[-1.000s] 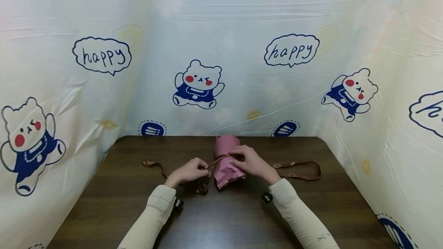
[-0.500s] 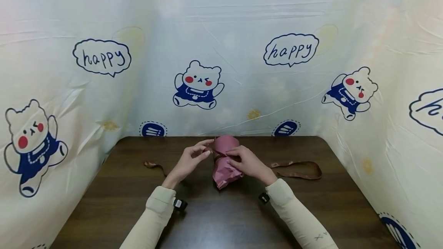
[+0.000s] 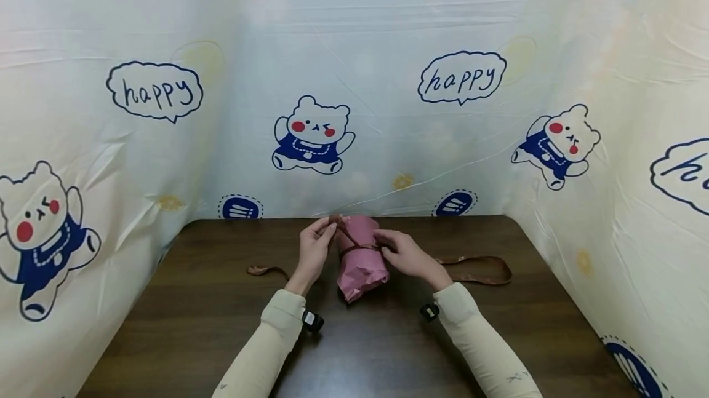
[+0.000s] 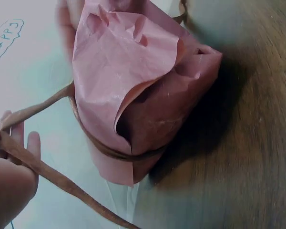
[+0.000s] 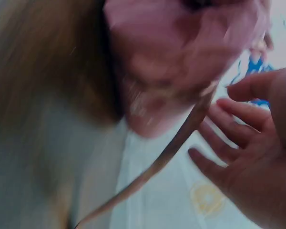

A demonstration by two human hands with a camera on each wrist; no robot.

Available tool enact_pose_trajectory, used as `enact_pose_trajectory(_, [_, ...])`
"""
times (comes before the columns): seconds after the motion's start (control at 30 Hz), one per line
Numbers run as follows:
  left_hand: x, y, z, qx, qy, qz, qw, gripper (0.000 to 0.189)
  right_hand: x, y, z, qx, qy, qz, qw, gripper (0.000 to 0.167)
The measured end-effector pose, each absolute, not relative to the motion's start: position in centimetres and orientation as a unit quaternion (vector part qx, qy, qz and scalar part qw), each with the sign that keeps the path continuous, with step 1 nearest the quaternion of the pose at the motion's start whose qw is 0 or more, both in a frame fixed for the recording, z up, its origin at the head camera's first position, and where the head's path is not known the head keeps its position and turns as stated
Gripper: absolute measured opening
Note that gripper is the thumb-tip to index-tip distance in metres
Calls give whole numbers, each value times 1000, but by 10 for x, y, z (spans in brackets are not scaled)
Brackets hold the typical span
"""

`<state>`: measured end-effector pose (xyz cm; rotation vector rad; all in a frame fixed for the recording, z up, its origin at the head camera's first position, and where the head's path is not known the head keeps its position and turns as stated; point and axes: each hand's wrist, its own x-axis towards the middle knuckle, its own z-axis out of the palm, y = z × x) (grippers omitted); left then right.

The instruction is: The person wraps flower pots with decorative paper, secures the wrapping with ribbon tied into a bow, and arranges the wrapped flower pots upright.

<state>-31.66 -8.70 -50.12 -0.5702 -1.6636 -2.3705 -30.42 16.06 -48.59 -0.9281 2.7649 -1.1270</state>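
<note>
A pink paper-wrapped bundle (image 3: 362, 267) lies on the table with its crumpled end toward me. A brown ribbon (image 4: 66, 183) circles its middle. My left hand (image 3: 314, 250), at the bundle's far left, pinches the ribbon between thumb and fingers; one stretch runs taut to the bundle, another hangs down. Beside the bundle's right side is my right hand (image 3: 408, 255). Its fingers (image 5: 229, 126) are spread and loosely bent around the ribbon strand there, with thumb and fingertips apart. Whether they touch the paper is unclear, as the right wrist view is blurred.
One ribbon tail (image 3: 266, 270) lies on the dark wooden table (image 3: 354, 349) at left, and a looped ribbon length (image 3: 501, 272) lies at right. A printed curtain (image 3: 376, 139) hangs behind the table's back edge and along both sides.
My left hand has moved up and away beside the bundle, drawing the ribbon to its far left. My right hand has shifted from the bundle's top toward its right side.
</note>
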Motion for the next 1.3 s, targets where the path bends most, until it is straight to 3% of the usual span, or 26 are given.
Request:
enact_pose_trajectory(0.13, [-316, -83, -500, -177, -568, -795, 120, 26, -308, 183, -501, -256, 910, -320, 59, 55])
enact_pose_trajectory(0.3, [-314, -79, -498, -135, -575, -796, 133, 27, -310, 203, -507, -240, 921, -298, 71, 26])
enact_pose_trajectory(0.43, [-315, -74, -495, -122, -569, -802, 135, 32, -303, 213, -489, -231, 916, -320, 75, 16])
enact_pose_trajectory(0.67, [-317, -67, -492, -92, -585, -794, 140, 39, -288, 209, -443, -268, 903, -331, 65, 23])
enact_pose_trajectory(0.83, [-318, -60, -491, -86, -584, -796, 134, 31, -284, 193, -423, -300, 892, -332, 73, 7])
enact_pose_trajectory(1.13, [-314, -57, -492, -92, -629, -760, 136, 29, -295, 154, -412, -237, 888, -394, 13, 27])
enact_pose_trajectory(1.3, [-312, -57, -491, -92, -622, -769, 117, 26, -307, 132, -412, -199, 884, -423, 14, 30])
